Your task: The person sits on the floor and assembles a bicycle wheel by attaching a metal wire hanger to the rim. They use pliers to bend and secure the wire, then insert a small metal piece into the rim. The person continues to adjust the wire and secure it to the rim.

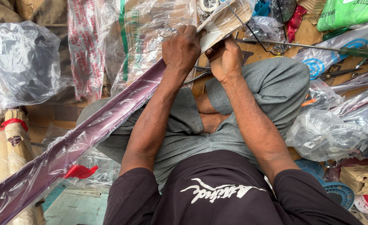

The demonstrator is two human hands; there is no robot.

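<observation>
Here, both hands — left hand (pixel 182 48), right hand (pixel 225 58) — grip bagged maroon strip (pixel 88 133).

Bright even daylight, soft shadows under forearms; glare on plastic wrapping (pixel 21 62); sharp focus, slight wide-angle stretch at edges

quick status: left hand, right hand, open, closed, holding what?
Left hand: closed around the long maroon strip in clear plastic wrap, near its upper end.
Right hand: closed on the strip's paper-wrapped end.

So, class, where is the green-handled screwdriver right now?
In the head view, the screwdriver lies at upper right on the wooden floor, beyond the person's knee, right of both hands.
</observation>
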